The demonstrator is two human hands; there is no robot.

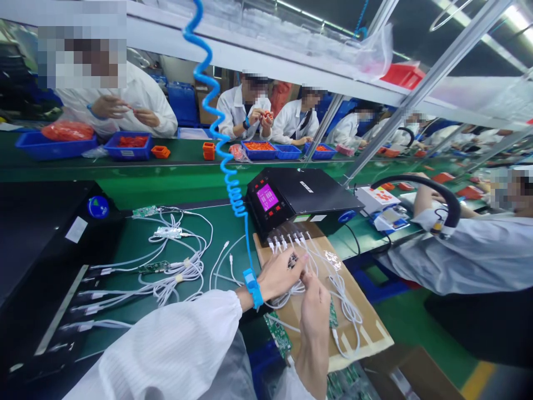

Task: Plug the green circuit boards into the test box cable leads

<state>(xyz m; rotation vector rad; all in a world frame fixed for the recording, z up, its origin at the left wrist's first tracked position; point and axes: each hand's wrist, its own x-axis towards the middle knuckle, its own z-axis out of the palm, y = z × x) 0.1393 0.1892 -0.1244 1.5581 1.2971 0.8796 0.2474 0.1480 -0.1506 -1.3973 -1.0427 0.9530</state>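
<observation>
Nearest to me, my white sleeve (179, 344) ran up to my left hand (281, 273), which wore a blue wrist strap (253, 286). That hand lay stretched forward over a cardboard sheet (366, 333), its thumb and forefinger pinching a small dark plug (293, 259) at the far end of the sheet. My right hand (315, 304) rose just beside it, back toward me, its fingertips touching those of the left. I could not tell whether its fingers were pressed on anything.

White cables (343, 289) looped across the cardboard under and around both hands. A green circuit board (277, 333) showed at the sheet's near left edge.

Just beyond my fingers the cables' ends ran in a row into the front of a black tester box (312, 194) with a lit pink screen (267, 196). A blue coiled cord (216, 119) climbed from the strap past the box's left side to the rail overhead.

To the left, on the green table (225, 222), lay a second bundle of cables (175, 278) with small green boards (154, 267) among them, leading into a black machine (37, 233).

On the right, a co-worker's sleeve (466, 258) reached under a curved black hose (428, 183).

Farther off ran a green conveyor belt (175, 186). Behind it, blue trays (132, 147) held orange parts (258, 146), and people in white coats (137, 94) sat handling them.
</observation>
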